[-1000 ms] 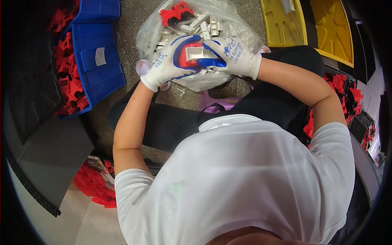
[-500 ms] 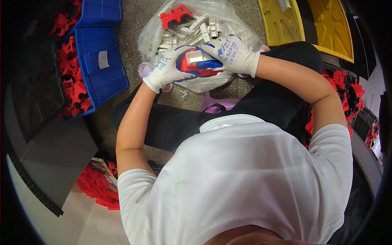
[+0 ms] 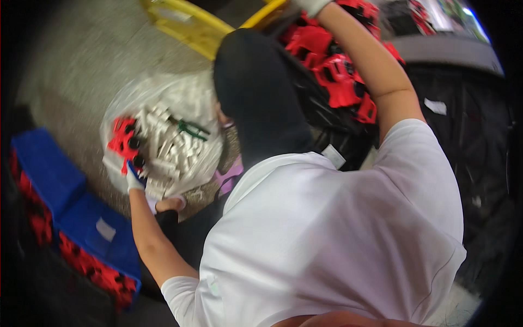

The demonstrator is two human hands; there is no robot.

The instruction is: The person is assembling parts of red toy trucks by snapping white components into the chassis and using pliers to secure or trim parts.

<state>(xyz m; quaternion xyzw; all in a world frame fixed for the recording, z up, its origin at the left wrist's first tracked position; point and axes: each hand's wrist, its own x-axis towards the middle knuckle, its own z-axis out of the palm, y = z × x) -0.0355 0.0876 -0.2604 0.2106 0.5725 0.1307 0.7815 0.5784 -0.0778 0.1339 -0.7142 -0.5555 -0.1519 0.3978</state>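
Observation:
My left hand (image 3: 135, 179), in a white glove with blue fingertips, is closed at the near left of a clear plastic bag (image 3: 111, 163). Its fingers grip a red toy truck (image 3: 129, 154) with black wheels, blurred and seeming to overlap another red toy truck (image 3: 123, 128) lying on the bag. White plastic pieces (image 3: 163, 147) fill the bag. Dark green-handled pliers (image 3: 192, 129) rest on top of them. My right hand (image 3: 313, 4) reaches to the upper edge beside a heap of red toy trucks (image 3: 335, 71); its fingers are cut off from view.
Blue bins (image 3: 81, 204) with red parts stand at the left. A yellow crate (image 3: 190, 27) is at the top, just beyond my bent knee (image 3: 245, 71). Black plastic sheeting (image 3: 457, 136) spreads at the right. A lilac thing (image 3: 230, 175) shows between my legs.
The view has turned right. My hands have parted: the left has moved to the bag's near left side, the right away to the red heap. The green-handled pliers now show.

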